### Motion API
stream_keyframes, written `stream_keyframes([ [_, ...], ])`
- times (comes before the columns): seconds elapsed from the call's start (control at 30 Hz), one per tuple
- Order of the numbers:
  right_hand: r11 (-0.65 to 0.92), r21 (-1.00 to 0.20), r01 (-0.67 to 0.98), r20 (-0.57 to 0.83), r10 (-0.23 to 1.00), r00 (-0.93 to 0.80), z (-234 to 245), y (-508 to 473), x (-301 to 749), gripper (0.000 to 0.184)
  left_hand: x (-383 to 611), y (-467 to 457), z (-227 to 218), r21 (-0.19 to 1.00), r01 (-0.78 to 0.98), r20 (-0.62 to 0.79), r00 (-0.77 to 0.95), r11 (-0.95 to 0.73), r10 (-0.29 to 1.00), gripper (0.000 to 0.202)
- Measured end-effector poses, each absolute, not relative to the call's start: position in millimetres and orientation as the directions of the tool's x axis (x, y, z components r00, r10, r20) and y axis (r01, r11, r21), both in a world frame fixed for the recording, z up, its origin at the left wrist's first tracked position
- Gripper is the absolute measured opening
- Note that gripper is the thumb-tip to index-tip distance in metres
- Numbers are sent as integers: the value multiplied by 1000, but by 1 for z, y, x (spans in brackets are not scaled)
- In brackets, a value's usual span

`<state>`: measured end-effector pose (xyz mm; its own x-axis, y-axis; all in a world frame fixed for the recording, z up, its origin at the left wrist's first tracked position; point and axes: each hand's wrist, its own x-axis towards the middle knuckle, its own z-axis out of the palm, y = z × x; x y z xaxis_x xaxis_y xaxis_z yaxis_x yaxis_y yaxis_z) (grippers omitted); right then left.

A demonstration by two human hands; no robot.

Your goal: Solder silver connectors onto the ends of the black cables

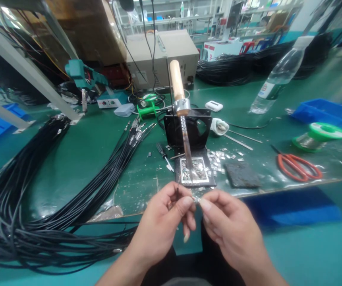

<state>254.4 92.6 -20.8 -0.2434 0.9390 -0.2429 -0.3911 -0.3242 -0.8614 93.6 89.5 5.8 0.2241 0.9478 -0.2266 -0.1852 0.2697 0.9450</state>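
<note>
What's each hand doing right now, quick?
Left hand: closed, fingertips pinching one end of a small metal piece.
Right hand: closed, thumb and finger pinching the piece's other end.

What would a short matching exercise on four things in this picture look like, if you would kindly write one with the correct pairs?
Things:
1. small metal piece
2. soldering iron
3. scissors
4. bottle

Descriptions:
A. clear and see-through
B. orange-red handles
C. at the fingertips of the left hand and the right hand
D. wooden handle at the top, metal shaft pointing down

Right pairs: 1-C, 2-D, 3-B, 4-A.
</note>
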Motion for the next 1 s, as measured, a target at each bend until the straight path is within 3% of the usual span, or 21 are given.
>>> stream_keyframes([
  [0.43, -297, -912, -283, -225, 939, -259, -21, 82, 268, 45, 91, 63, 10, 926, -146, -292, 303, 347, 907, 35],
  [0.57, -257, -953, -162, -222, 953, -206, -22, 78, 272, 43, 92, 57, 12, 907, -104, -370, 269, 409, 889, 40],
  [0.67, -131, -991, -30, -127, 985, -117, -23, 73, 276, 37, 94, 53, 16, 913, 11, -401, 211, 408, 892, 40],
  [0.8, 10, -986, 164, 6, 1000, -27, -17, 62, 281, 30, 97, 51, 21, 945, 129, -316, 145, 299, 937, 31],
  [1.0, 392, -808, 439, 368, 919, -143, -1, 59, 278, 8, 101, 51, 20, 962, 143, -252, 132, 234, 959, 28],
])
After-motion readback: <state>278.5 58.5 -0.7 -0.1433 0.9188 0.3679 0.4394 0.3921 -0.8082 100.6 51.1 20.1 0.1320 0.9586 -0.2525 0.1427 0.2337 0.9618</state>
